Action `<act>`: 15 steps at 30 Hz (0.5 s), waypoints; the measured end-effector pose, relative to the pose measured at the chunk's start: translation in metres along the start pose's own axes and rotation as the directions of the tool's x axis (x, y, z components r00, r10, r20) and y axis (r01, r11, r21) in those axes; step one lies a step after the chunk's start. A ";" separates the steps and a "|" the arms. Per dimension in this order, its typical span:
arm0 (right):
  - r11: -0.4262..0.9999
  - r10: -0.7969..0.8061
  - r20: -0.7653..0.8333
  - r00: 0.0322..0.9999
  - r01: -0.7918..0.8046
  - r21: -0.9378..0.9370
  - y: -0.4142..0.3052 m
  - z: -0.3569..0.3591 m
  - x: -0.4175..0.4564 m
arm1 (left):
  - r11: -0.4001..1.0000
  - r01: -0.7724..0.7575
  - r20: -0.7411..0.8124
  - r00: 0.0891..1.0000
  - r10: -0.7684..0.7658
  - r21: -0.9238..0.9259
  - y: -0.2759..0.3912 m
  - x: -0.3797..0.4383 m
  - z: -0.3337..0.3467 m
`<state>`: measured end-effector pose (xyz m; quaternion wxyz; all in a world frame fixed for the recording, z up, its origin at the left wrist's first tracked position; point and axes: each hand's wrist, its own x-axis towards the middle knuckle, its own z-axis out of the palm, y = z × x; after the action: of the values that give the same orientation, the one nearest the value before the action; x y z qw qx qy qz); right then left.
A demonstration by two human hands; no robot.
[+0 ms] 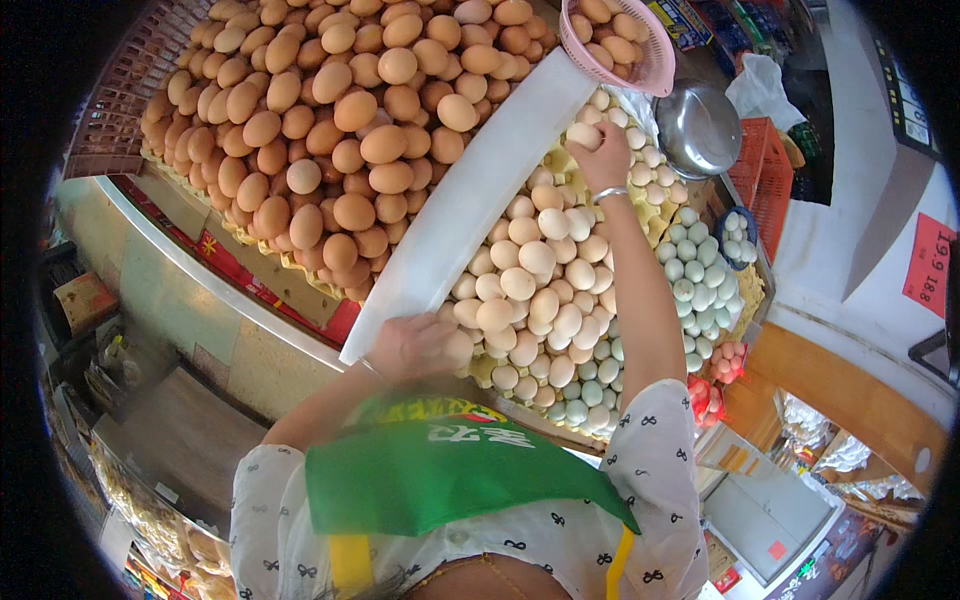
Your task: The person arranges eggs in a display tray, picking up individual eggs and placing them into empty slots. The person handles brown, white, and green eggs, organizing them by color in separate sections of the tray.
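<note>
My right hand (606, 159) grips a pale egg (583, 136) at the far end of a heap of cream-coloured eggs (536, 259). Beneath it, yellow egg trays (564, 171) show bare cups. At the near left corner of that heap is my left hand (416, 346), blurred by motion. A pale egg (456, 349), blurred too, sits at its fingertips and appears held. A long whitish divider strip (472, 202) separates the cream eggs from a large mound of brown eggs (352, 142).
A pink plastic basket (660, 56) of brown eggs stands at the strip's far end, beside a steel bowl (697, 127). Greenish eggs (694, 262) and a small dark blue basket (724, 238) lie right, near a red crate (759, 172). A metal counter edge (217, 274) curves along the left.
</note>
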<state>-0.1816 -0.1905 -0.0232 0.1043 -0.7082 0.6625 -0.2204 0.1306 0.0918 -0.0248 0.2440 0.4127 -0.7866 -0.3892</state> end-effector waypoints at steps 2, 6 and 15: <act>0.928 0.152 0.044 0.987 -0.158 0.336 -0.023 -0.030 -0.020 | 1.000 -0.005 -0.034 0.999 0.005 -0.010 -0.004 -0.001 0.004; 0.590 0.302 0.326 0.896 -0.444 0.674 -0.077 -0.109 -0.102 | 1.000 0.014 -0.025 1.000 -0.014 -0.001 -0.004 -0.002 0.006; 0.920 0.105 0.539 0.835 -0.287 0.266 -0.127 -0.091 -0.317 | 1.000 -0.001 -0.019 1.000 0.001 -0.001 0.001 -0.003 0.005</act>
<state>-0.1171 0.1473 0.0573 0.4191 -0.6401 0.6326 -0.1205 0.1283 0.0962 -0.0271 0.2519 0.4157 -0.7843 -0.3855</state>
